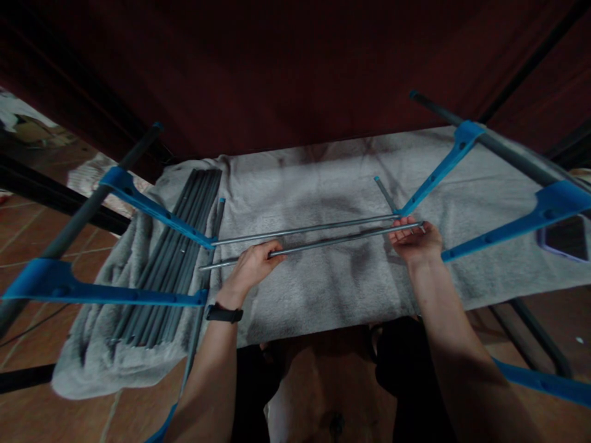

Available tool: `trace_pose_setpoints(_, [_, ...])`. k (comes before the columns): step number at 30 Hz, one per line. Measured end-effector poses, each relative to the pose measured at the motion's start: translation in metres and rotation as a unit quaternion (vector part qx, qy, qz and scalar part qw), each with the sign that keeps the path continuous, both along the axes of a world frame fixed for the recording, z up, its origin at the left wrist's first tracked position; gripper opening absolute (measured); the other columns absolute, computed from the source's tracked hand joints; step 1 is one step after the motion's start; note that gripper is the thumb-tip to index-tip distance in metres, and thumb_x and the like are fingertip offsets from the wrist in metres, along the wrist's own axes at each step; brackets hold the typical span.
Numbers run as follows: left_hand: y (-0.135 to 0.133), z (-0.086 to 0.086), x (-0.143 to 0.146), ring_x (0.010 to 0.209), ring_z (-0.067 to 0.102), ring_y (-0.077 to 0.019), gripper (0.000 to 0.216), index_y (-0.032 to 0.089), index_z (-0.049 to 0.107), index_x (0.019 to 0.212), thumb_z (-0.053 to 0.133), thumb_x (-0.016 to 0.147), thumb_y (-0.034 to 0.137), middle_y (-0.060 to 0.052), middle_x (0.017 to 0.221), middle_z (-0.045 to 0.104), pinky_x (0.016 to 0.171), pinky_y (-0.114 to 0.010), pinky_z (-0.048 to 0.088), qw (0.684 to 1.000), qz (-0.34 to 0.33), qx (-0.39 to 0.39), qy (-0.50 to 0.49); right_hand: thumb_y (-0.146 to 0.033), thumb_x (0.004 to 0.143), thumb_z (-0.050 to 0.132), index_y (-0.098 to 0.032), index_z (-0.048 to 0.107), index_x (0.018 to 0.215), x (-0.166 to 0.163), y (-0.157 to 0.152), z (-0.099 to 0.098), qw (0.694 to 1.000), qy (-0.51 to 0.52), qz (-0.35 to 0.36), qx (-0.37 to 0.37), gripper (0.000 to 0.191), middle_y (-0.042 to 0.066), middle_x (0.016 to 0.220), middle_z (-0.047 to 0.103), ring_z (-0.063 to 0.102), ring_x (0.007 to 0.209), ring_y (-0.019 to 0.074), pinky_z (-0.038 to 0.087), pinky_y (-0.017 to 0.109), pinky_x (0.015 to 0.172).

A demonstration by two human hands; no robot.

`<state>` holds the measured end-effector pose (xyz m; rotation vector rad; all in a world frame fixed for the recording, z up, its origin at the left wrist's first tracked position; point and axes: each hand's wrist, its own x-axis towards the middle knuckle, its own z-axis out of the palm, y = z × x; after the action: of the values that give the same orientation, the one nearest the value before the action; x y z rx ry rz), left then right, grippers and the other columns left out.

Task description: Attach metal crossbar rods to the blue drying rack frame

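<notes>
Metal rod point(332, 242) beside crossbar point(314, 229); left hand point(253, 266) clamped on it; right hand point(418, 245) cupped, closure unclear; slackness could drop it.

Left grip point(253, 264) curled, right grip point(417, 243) upturned

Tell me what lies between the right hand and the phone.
A blue bar, with grey blanket beneath, in the head view.

Rod point(341, 239) over blanket point(318, 295), tubes point(170, 264) at left
</notes>
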<state>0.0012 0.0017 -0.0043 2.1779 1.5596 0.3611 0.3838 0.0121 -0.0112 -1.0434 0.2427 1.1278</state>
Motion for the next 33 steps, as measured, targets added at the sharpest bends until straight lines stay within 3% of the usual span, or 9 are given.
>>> trace_pose_setpoints(13, [-0.003, -0.006, 0.006, 0.093, 0.074, -0.024, 0.03, 0.027, 0.074, 0.116, 0.055, 0.099, 0.044, -0.004, 0.101, 0.079, 0.08, -0.031, 0.053, 0.998, -0.025, 0.035, 0.049, -0.044, 0.106, 0.022, -0.025, 0.056, 0.09, -0.007, -0.001, 0.002, 0.999, 0.015, -0.019, -0.021, 0.042, 0.0, 0.08, 0.069, 0.069, 0.066, 0.0134, 0.059, 0.026, 0.054])
trace_pose_setpoints(17, [-0.004, -0.008, 0.01, 0.095, 0.075, -0.0241, 0.031, 0.027, 0.074, 0.119, 0.055, 0.1, 0.043, -0.005, 0.103, 0.08, 0.082, -0.032, 0.054, 0.997, -0.03, 0.031, 0.062, -0.04, 0.106, 0.03, -0.025, 0.056, 0.089, -0.01, 0.001, 0.0, 1.0, 0.01, 0.001, -0.019, 0.034, -0.002, 0.074, 0.067, 0.067, 0.061, 0.0124, 0.059, 0.025, 0.052])
trace_pose_setpoints(22, [-0.004, -0.009, 0.014, 0.099, 0.075, -0.0258, 0.031, 0.027, 0.074, 0.121, 0.06, 0.098, 0.042, -0.004, 0.105, 0.08, 0.085, -0.033, 0.055, 0.997, -0.029, 0.028, 0.067, -0.019, 0.099, 0.04, -0.025, 0.055, 0.084, -0.019, 0.003, -0.003, 0.997, 0.003, 0.07, -0.02, 0.022, -0.005, 0.067, 0.065, 0.066, 0.057, 0.0115, 0.059, 0.024, 0.055])
trace_pose_setpoints(28, [-0.005, -0.009, 0.019, 0.104, 0.074, -0.0252, 0.028, 0.028, 0.072, 0.123, 0.06, 0.098, 0.034, -0.004, 0.112, 0.079, 0.09, -0.033, 0.055, 0.996, -0.029, 0.034, 0.078, -0.005, 0.09, 0.049, -0.022, 0.061, 0.083, -0.052, -0.002, -0.001, 0.971, 0.002, 0.237, -0.031, 0.022, 0.0, 0.073, 0.071, 0.069, 0.064, 0.0133, 0.061, 0.024, 0.06])
trace_pose_setpoints(33, [-0.004, -0.007, 0.017, 0.107, 0.073, -0.0262, 0.026, 0.026, 0.072, 0.12, 0.057, 0.099, 0.03, -0.006, 0.116, 0.078, 0.09, -0.034, 0.055, 0.993, -0.02, 0.048, 0.109, -0.004, 0.094, 0.05, -0.021, 0.062, 0.084, -0.073, -0.006, -0.001, 0.961, 0.004, 0.275, -0.037, 0.024, 0.003, 0.078, 0.073, 0.07, 0.07, 0.0142, 0.063, 0.026, 0.065])
